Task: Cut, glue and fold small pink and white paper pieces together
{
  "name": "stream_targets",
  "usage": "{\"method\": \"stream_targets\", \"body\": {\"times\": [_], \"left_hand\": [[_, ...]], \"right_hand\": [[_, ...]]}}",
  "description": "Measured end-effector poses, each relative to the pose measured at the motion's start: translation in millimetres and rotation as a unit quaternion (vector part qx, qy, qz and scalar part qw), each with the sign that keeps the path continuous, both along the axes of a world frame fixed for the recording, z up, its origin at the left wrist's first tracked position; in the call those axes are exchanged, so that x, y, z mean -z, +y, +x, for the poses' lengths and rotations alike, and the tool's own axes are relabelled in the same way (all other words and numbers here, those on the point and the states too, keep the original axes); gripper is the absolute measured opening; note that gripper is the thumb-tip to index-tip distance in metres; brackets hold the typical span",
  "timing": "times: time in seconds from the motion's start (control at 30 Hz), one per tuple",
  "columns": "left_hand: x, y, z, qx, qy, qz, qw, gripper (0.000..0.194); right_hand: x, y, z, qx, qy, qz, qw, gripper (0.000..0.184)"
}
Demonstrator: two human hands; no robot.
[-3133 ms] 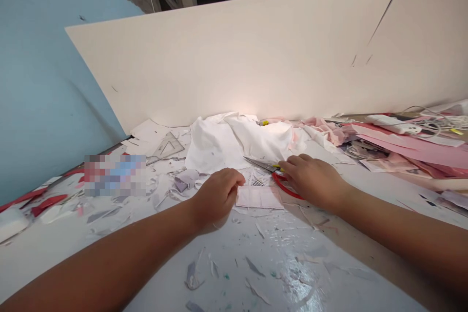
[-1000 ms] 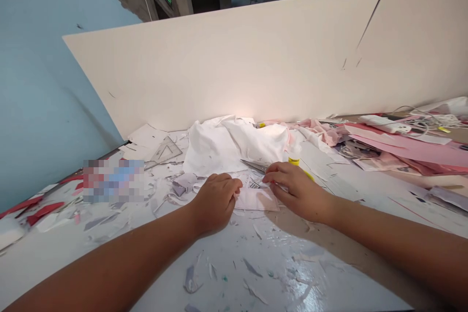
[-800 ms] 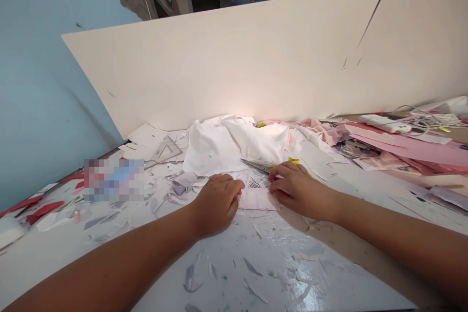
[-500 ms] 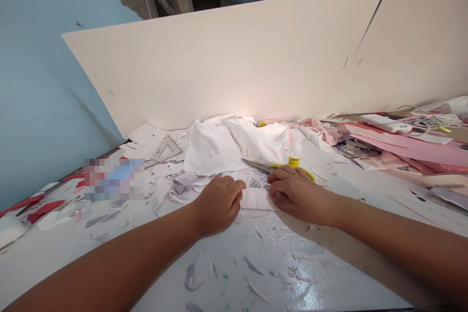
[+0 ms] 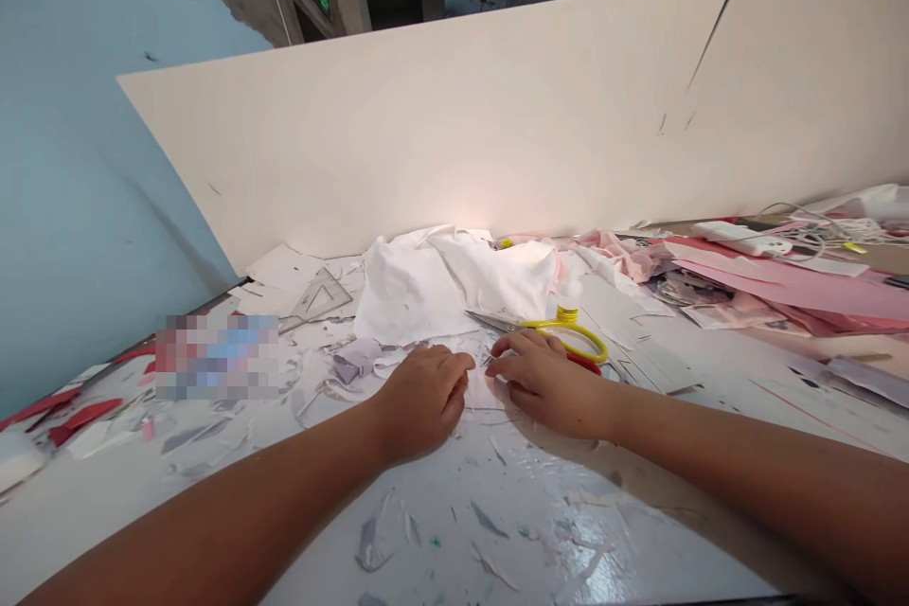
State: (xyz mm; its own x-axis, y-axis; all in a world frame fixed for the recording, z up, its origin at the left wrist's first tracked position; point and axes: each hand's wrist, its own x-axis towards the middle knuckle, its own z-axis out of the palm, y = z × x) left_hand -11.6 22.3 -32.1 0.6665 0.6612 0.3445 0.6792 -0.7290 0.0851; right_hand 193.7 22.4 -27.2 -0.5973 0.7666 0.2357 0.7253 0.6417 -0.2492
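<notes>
A small pale pink strip (image 5: pixel 484 395), of cloth or paper, lies flat on the table between my hands. My left hand (image 5: pixel 424 398) is closed over its left end, thumb against the bent fingers. My right hand (image 5: pixel 543 381) rests over the right part of the strip, its bent fingers apart and fingertips on or just above it. Just behind the right hand lie scissors (image 5: pixel 592 337) with a yellow and a red handle, blades pointing left. Beyond them stands a small yellow-labelled bottle (image 5: pixel 566 313). A crumpled white cloth (image 5: pixel 416 289) lies behind the strip.
Paper scraps (image 5: pixel 490 519) litter the white table. At the left back is a clear triangle ruler (image 5: pixel 323 294). Pink sheets (image 5: pixel 781 289) and a white power strip (image 5: pixel 742 238) lie at the right. A pale upright panel (image 5: pixel 440 133) closes off the back.
My right hand has come off the scissors and moved left along the strip, uncovering both handles and the bottle. My left hand has stayed at the strip's left end.
</notes>
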Motion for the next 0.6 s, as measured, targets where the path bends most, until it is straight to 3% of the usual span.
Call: {"method": "stream_targets", "body": {"times": [0.37,0.5,0.6], "left_hand": [[-0.2,1.3,3.0,0.019,0.007,-0.005,1.000,0.023],[0.2,2.4,5.0,0.026,0.015,-0.015,0.999,0.026],[-0.3,1.7,5.6,0.032,0.021,-0.012,0.999,0.026]], "right_hand": [[-0.2,-1.4,-1.4,0.029,0.070,-0.092,0.993,0.035],[0.3,-3.8,-1.1,0.008,0.053,-0.074,0.996,0.038],[-2.7,0.8,5.4,0.001,0.128,0.001,0.992,0.035]]}}
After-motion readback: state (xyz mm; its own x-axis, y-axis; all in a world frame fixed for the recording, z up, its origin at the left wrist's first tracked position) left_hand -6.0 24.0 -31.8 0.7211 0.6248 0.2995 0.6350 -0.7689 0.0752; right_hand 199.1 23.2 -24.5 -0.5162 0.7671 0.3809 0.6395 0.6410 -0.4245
